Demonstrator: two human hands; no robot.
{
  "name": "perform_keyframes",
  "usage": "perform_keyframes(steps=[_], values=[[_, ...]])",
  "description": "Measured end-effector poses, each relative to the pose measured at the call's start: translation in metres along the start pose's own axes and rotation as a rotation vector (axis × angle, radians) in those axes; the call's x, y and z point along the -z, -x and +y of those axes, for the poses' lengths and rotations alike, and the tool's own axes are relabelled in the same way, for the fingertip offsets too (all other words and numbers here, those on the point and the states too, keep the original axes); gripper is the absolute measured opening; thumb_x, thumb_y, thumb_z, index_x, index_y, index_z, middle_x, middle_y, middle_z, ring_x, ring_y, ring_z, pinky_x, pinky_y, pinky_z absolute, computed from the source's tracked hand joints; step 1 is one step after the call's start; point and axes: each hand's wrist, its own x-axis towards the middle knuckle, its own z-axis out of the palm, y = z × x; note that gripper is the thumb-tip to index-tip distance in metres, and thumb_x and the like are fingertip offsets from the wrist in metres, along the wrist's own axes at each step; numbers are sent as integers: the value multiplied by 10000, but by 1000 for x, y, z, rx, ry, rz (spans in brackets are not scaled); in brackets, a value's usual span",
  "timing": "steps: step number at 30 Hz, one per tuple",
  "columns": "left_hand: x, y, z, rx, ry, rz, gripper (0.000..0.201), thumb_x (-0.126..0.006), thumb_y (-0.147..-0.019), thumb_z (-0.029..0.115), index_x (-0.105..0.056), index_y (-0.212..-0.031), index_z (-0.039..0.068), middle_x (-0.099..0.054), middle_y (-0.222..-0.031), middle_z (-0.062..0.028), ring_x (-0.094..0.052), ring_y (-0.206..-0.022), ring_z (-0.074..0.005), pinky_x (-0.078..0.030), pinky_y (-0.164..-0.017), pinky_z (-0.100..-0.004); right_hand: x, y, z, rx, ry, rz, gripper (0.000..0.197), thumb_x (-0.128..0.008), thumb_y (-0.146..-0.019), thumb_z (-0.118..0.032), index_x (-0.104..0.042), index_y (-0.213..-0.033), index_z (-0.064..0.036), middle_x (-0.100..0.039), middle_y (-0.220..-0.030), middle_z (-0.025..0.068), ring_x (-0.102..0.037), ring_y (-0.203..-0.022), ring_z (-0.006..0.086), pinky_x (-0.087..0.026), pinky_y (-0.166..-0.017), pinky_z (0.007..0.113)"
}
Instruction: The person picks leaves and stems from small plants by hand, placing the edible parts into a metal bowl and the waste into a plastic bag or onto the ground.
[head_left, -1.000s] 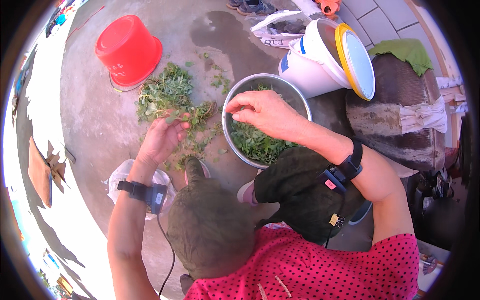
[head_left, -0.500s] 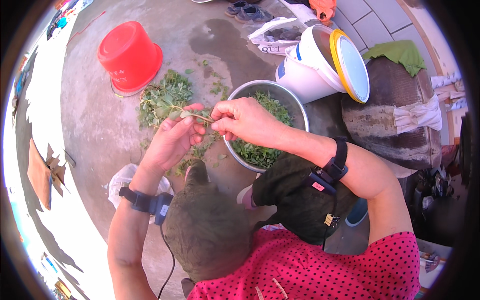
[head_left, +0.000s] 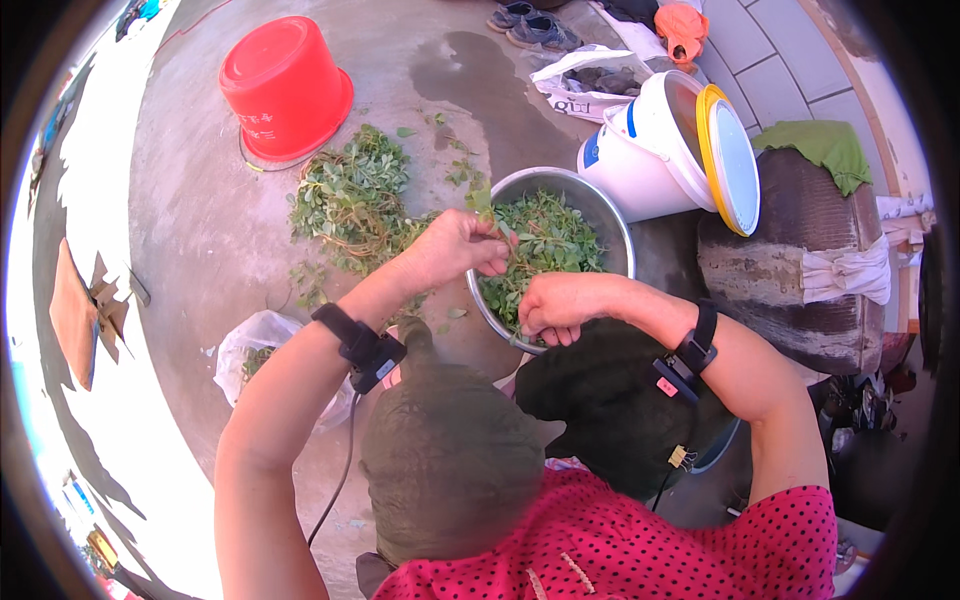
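Note:
My left hand (head_left: 455,247) is closed in a pinch at the left rim of a round metal bowl (head_left: 622,222). A leafy green sprig (head_left: 480,199) pokes up from its fingertips. Over the bowl's near side is my right hand (head_left: 565,305), thumb and fingers pressed together and pointing down; anything between them is hidden. Picked greens (head_left: 550,235) fill much of the bowl, small leaves and stems heaped loosely. To the left of the bowl, a pile of leafy stems (head_left: 352,195) lies on the concrete floor, with loose leaves scattered around it.
An upside-down red bucket (head_left: 285,90) stands behind the pile. Beyond the bowl leans a white bucket (head_left: 640,150) with a yellow-rimmed lid (head_left: 735,165). A white plastic bag (head_left: 240,345) with some greens sits left of my knee. At right is a dark, worn bundle (head_left: 770,215) under a green cloth (head_left: 820,150).
Both hands were together left of the bowl, holding a leafy stem between them. Now they are apart: the left has moved right to the rim, the right down over the bowl.

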Motion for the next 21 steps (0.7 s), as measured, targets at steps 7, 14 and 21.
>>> perform_keyframes(steps=[7, 14, 21], values=[[24, -14, -53, -149, -960, -157, 411, -571, -887, 300, -601, -1131, -29, -677, -921, -148, -672, -808, -251, -530, -695, -362, -19, -2, -10, 492, 151, 430, 207, -610, -798, -127, -643, -919, 37, -626, -664, 115, -634, -623, 184, -505, -635, 328], [31, 90, -46, 227, 476, -37, 365, -536, -960, 317, -604, -1161, 21, -658, -966, -38, -615, -783, -134, -514, -640, -268, -21, -60, -44, 522, -237, 566, 218, -635, -817, -102, -600, -994, 21, -670, -841, 123, -642, -738, 146, -510, -664, 304], [123, 198, -86, 580, -797, -39, 142, -597, -854, 80, -692, -948, 31, -639, -879, -59, -639, -765, -178, -510, -645, -308, -40, -140, -43, 531, -165, 480, 278, -653, -771, -152, -622, -1001, 2, -681, -905, 159, -658, -868, 267, -504, -772, 368]])
